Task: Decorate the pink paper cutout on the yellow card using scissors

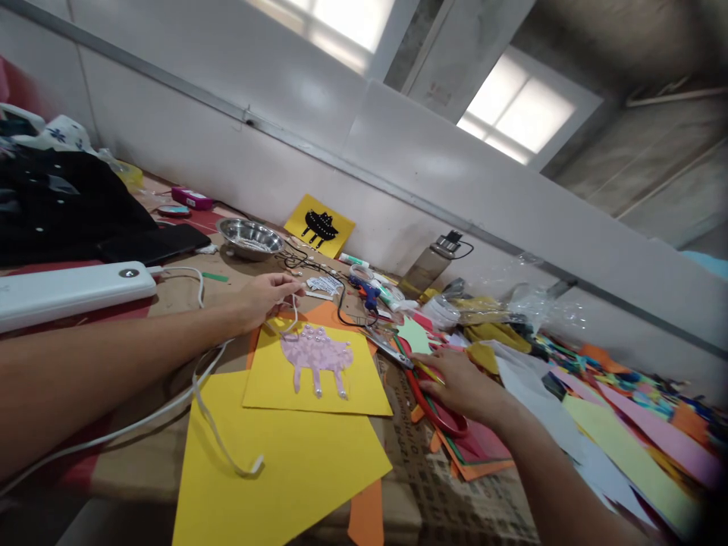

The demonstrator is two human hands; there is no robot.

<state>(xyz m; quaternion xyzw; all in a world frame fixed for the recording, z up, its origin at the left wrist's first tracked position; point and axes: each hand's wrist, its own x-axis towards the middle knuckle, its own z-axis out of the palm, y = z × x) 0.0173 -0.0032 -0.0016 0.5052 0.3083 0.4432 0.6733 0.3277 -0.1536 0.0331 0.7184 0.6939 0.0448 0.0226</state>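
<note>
Pinched fingertips of my left hand (270, 297) hold a thin white string (295, 315) at the upper left corner of a yellow card (364, 390). On that card is a mottled lilac cutout (318, 354) with three legs and pearl-like beads. To the right, the fingers of my right hand (458, 383) close over the scissors (392, 350), whose blades point towards the card. The red scissor handle (447, 417) extends below that hand. A thin yellow stick (431, 372) shows between its fingers; whether it is gripped too is unclear.
A larger yellow sheet (273, 485) lies in front, crossed by a white cable (213, 425). Behind are a steel bowl (250, 236), a blue glue gun (367, 293), a bottle (429, 265) and a yellow card with a black cutout (319, 227). Paper scraps (642, 425) pile up at right; a power strip (73, 292) lies left.
</note>
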